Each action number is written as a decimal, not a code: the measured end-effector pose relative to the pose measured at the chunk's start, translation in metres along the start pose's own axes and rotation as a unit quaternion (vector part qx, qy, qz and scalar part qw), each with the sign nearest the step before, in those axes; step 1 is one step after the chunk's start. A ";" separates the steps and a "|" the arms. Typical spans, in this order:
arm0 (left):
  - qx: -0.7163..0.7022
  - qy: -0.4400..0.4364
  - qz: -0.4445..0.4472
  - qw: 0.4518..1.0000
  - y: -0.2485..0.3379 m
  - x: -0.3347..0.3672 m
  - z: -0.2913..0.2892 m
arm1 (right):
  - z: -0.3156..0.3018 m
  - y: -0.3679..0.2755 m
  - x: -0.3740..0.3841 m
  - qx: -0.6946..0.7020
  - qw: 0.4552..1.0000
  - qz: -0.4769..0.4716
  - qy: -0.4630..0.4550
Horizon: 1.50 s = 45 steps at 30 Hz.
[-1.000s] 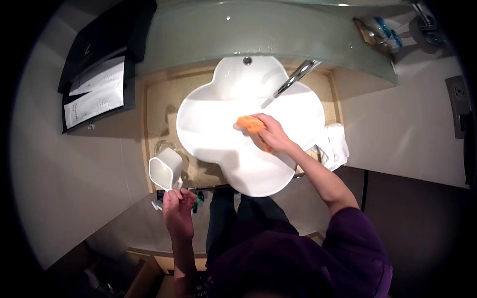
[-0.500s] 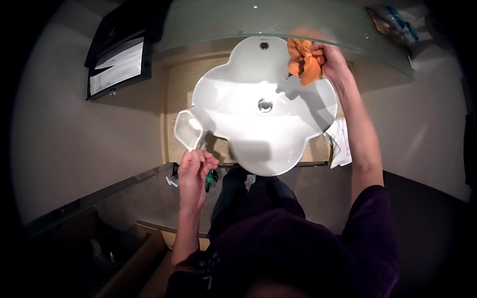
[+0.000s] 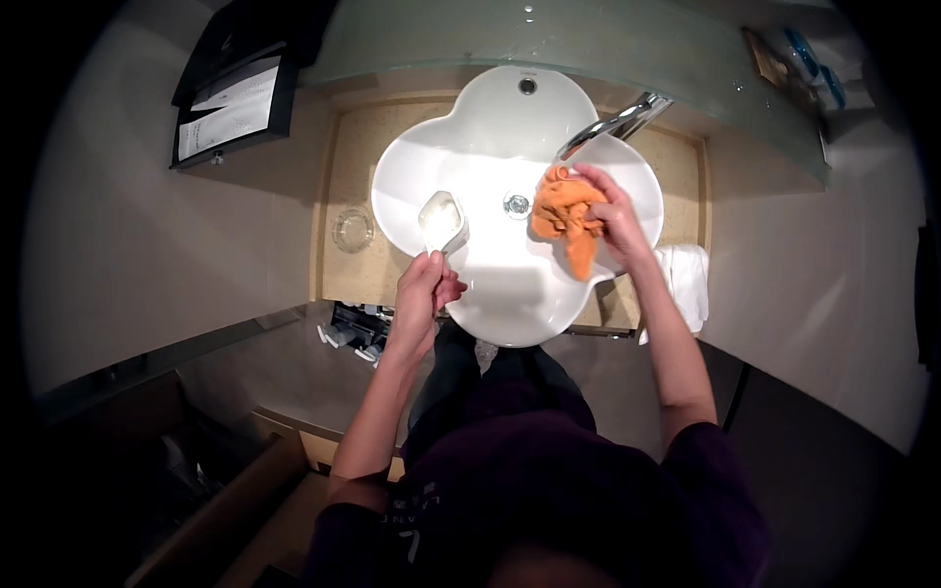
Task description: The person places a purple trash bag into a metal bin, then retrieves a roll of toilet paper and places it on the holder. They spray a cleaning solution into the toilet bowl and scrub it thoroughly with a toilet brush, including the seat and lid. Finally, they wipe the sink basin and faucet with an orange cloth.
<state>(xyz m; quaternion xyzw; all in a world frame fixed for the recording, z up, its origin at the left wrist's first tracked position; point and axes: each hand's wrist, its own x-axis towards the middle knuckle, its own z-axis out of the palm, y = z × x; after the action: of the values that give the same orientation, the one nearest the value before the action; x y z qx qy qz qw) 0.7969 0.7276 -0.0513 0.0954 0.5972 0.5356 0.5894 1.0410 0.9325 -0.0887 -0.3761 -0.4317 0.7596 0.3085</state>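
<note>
A small white dish [image 3: 442, 218] with an angular rim is tilted over the left part of the washbasin. My left hand [image 3: 423, 284] pinches its near edge between thumb and fingers. The white washbasin [image 3: 502, 299] has a lobed, clover-like outline. Right of its drain [image 3: 517, 205], my right hand [image 3: 616, 220] grips a bunched orange cloth [image 3: 567, 211] whose loose end hangs down. Just beyond this hand, a chrome faucet [image 3: 622, 122] reaches over the bowl. The dish and the cloth stay apart, one on each side of the drain.
On the beige counter a clear glass dish [image 3: 352, 229] stands left of the basin. A folded white towel [image 3: 683, 284] hangs at the counter's right edge. A greenish glass shelf [image 3: 421, 39] crosses the far side, and a black box with papers [image 3: 227, 110] is at the far left.
My left hand has brought the white dish rightward from above the glass dish to over the basin. My right hand has drawn the orange cloth nearer from the faucet, uncovering it.
</note>
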 end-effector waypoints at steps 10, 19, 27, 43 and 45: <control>-0.054 0.065 0.033 0.996 -0.001 -0.038 -0.010 | -0.015 0.067 0.079 0.452 0.879 0.116 0.098; -0.057 0.064 0.019 0.996 0.025 -0.023 -0.032 | -0.016 0.063 0.071 0.370 0.912 0.130 0.117; -0.029 0.002 0.026 0.999 0.038 0.000 -0.032 | 0.007 0.042 0.088 -0.345 0.931 -0.089 0.078; -0.002 0.059 0.053 0.997 0.051 -0.024 -0.038 | 0.109 0.109 -0.015 -0.542 0.819 -0.021 -0.190; -0.008 0.072 0.063 0.995 0.053 -0.027 -0.043 | 0.121 0.135 0.026 -0.532 0.821 -0.142 -0.149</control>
<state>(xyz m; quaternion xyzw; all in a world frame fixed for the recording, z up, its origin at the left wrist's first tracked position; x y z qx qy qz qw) 0.7425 0.7066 -0.0065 0.0890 0.6266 0.5818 0.5109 0.9062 0.8429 -0.1748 -0.2991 -0.8579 0.4064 0.0966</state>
